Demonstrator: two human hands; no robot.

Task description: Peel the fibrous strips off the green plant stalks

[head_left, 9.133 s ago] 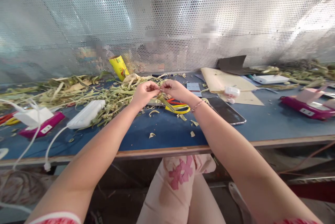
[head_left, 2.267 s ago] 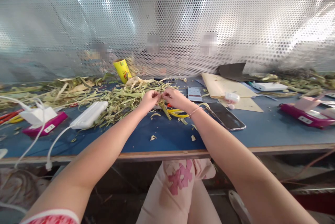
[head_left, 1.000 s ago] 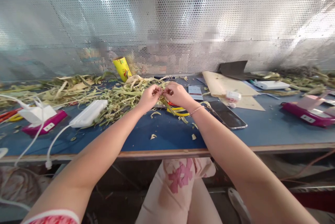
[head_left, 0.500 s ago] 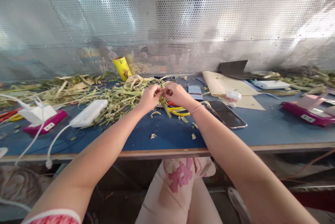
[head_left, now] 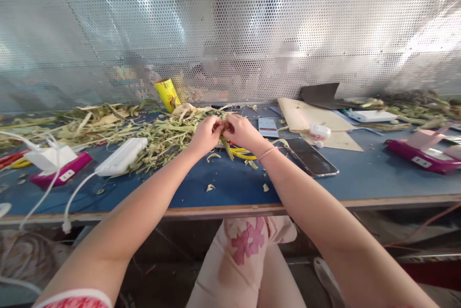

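Note:
My left hand (head_left: 208, 133) and my right hand (head_left: 239, 131) meet above the blue table, fingers pinched together. Between them they grip a pale green plant stalk (head_left: 227, 148), whose lower end sticks out beneath the fingertips; its upper part is mostly hidden. A loose heap of dried green plant strips (head_left: 169, 133) lies just left of and behind my left hand. Under my right wrist are yellow-handled pliers or a similar tool (head_left: 245, 155), only partly visible. A few peeled scraps (head_left: 211, 187) lie on the table in front.
A phone (head_left: 312, 157) and an earbud case (head_left: 320, 131) lie to the right, near brown paper (head_left: 304, 113). On the left are a white power bank (head_left: 122, 157) and a purple socket block (head_left: 61, 170) with cables. A yellow tube (head_left: 167, 94) stands before the perforated metal screen (head_left: 252, 25).
Both hands stay at nearly the same spot, the fingers shifting slightly on the stalk. My right hand has turned a little, and the stalk's lower end has swung slightly.

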